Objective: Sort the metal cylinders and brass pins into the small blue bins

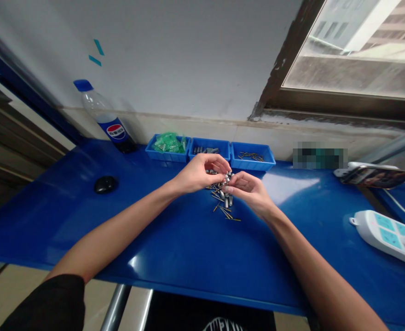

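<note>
My left hand (204, 172) curves over a pile of small parts, thumb and fingertips closed around small silver metal pieces (228, 176). Facing it from the right, my right hand (247, 188) has its fingers bent towards the thumb in a pinch; what lies in that pinch is too small to make out. The fingertips of both hands nearly meet. Beneath them on the blue table lie short silver cylinders (226, 201) and thin pins (226, 212) with brass-coloured parts. My left hand hides part of the pile.
Along the wall stand three joined blue bins: one with green plastic pieces (170, 143), one with grey cylinders (205, 150), one with thin pins (252, 156). A cola bottle (111, 124) and black mouse (105, 184) are left; a phone (378, 176) and power strip (389, 234) right.
</note>
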Demonstrator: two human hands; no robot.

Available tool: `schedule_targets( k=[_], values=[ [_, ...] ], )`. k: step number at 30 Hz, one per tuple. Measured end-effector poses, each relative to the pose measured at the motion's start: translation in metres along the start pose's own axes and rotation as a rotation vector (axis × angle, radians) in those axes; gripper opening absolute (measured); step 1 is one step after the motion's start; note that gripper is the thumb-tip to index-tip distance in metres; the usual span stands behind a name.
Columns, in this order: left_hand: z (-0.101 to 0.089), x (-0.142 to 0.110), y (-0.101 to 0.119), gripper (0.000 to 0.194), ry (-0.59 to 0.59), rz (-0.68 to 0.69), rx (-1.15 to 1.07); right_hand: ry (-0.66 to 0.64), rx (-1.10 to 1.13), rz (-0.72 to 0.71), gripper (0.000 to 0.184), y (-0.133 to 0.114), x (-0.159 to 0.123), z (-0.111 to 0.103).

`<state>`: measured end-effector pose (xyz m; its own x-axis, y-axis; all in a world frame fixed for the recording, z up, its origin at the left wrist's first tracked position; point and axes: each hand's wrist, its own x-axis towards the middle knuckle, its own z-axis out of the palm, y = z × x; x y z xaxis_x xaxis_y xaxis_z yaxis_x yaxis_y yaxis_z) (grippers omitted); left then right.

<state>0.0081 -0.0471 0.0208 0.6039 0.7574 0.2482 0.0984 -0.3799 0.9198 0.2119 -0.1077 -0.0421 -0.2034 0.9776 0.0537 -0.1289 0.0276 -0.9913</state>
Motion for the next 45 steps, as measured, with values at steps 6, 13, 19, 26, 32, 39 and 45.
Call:
schedule_targets(
  k=[6, 13, 19, 26, 32, 39, 45],
  values=[
    [-0.004, -0.001, -0.001, 0.012, -0.036, -0.007, 0.086, 0.133, 0.081, 0.002, 0.032, 0.000, 0.004, -0.004],
    [-0.006, -0.003, -0.009, 0.012, -0.131, -0.011, 0.361, 0.181, 0.039, -0.011, 0.029, 0.006, 0.008, -0.012],
    [-0.015, -0.008, -0.018, 0.018, -0.194, -0.141, 0.839, 0.305, 0.027, -0.121, 0.049, 0.007, 0.010, -0.022],
    [-0.012, -0.010, -0.031, 0.014, -0.262, -0.125, 0.928, 0.294, -0.024, -0.084, 0.049, 0.009, 0.010, -0.025],
    [-0.007, -0.008, -0.036, 0.017, -0.264, -0.078, 0.874, 0.290, 0.007, -0.079, 0.039, 0.010, 0.011, -0.022],
    [-0.019, -0.007, -0.027, 0.028, -0.290, -0.066, 0.778, 0.294, 0.040, -0.072, 0.033, 0.007, 0.010, -0.021],
    [-0.020, -0.003, -0.009, 0.019, -0.200, -0.011, 0.458, 0.242, 0.058, -0.027, 0.032, 0.011, 0.011, -0.020]
  ],
)
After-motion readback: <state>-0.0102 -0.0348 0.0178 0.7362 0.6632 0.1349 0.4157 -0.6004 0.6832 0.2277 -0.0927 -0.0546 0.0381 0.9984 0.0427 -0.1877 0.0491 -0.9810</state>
